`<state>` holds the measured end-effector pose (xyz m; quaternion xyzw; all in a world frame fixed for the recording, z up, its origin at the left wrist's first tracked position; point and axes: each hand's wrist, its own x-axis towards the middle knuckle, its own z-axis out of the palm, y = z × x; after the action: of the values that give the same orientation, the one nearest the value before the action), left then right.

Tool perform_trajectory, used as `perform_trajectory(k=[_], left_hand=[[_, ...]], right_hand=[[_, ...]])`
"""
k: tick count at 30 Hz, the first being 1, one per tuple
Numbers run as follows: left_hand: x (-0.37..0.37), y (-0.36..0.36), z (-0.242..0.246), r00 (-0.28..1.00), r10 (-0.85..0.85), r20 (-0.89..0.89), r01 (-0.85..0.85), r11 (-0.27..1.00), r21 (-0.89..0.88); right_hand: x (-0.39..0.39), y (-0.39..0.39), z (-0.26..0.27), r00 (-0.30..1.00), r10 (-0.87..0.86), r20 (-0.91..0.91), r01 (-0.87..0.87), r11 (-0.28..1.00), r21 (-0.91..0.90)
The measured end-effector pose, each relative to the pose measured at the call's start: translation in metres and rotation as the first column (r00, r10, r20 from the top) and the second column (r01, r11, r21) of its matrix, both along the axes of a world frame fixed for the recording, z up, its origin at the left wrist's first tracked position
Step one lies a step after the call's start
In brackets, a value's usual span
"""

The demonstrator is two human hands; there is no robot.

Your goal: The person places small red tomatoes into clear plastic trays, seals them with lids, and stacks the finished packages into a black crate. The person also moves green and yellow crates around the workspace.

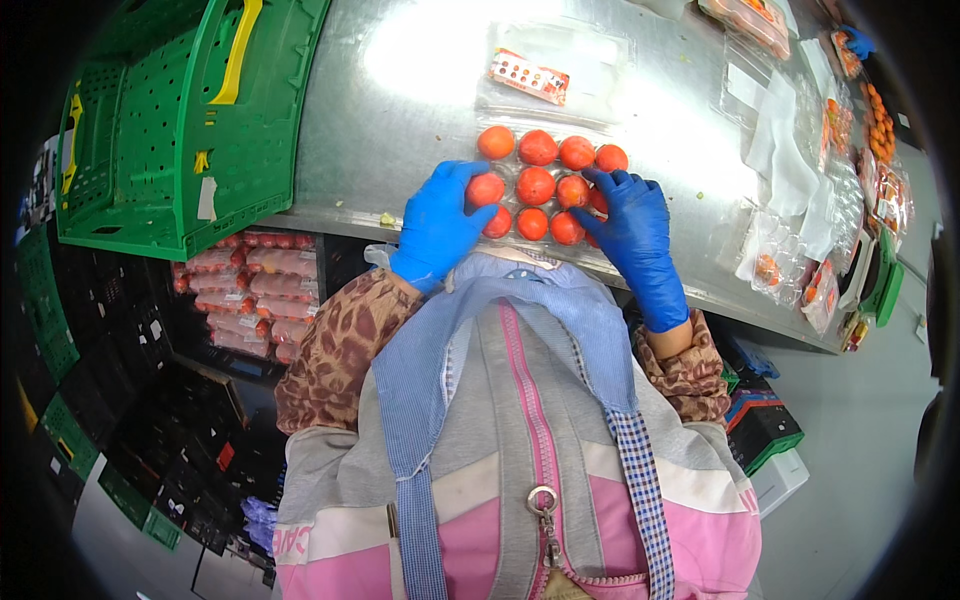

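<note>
A clear plastic tray (514, 201) lies at the near edge of the steel table, filled with several rows of tomatoes (535, 185). My left hand (439, 221), in a blue glove, curls round the tray's left side, thumb and fingers against a tomato (485, 190) in the middle row. On the right side my right hand (631, 232), also blue-gloved, has its fingertips on a tomato (573, 191) and partly hides those at that end. Beyond the tray lies a clear plastic package (592, 75) with a printed label (529, 76).
A green plastic crate (240, 150) stands at the table's left. Packed trays (255, 285) are stacked below it. Along the right side of the steel table (360, 150) lie clear empty trays (780, 240), white sheets (784, 142) and packed produce (750, 22). Another person's gloved hand (859, 43) shows far right.
</note>
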<state>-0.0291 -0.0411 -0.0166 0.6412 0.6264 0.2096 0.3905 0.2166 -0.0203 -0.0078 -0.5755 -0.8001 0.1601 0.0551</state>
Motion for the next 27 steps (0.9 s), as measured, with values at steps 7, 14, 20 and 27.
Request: perform_trajectory(k=[7, 14, 20, 27], left_hand=[[0.009, 0.012, -0.019, 0.993, -0.086, -0.078, 0.094, 0.991, 0.094], [0.009, 0.029, -0.026, 0.990, -0.099, -0.097, 0.117, 0.973, 0.199], [0.009, 0.039, -0.014, 1.000, -0.027, 0.015, 0.025, 0.996, 0.086], [0.004, 0.031, 0.006, 0.979, 0.116, 0.167, -0.094, 0.987, -0.131]], right_hand=[[-0.009, 0.005, -0.003, 0.990, 0.027, 0.135, -0.018, 0.998, -0.065], [-0.014, 0.018, -0.005, 0.973, -0.018, 0.231, 0.029, 0.999, -0.043], [-0.016, 0.025, 0.001, 0.977, -0.024, 0.210, 0.041, 0.996, -0.076], [-0.010, 0.025, 0.010, 0.985, -0.173, 0.009, 0.169, 0.945, -0.280]])
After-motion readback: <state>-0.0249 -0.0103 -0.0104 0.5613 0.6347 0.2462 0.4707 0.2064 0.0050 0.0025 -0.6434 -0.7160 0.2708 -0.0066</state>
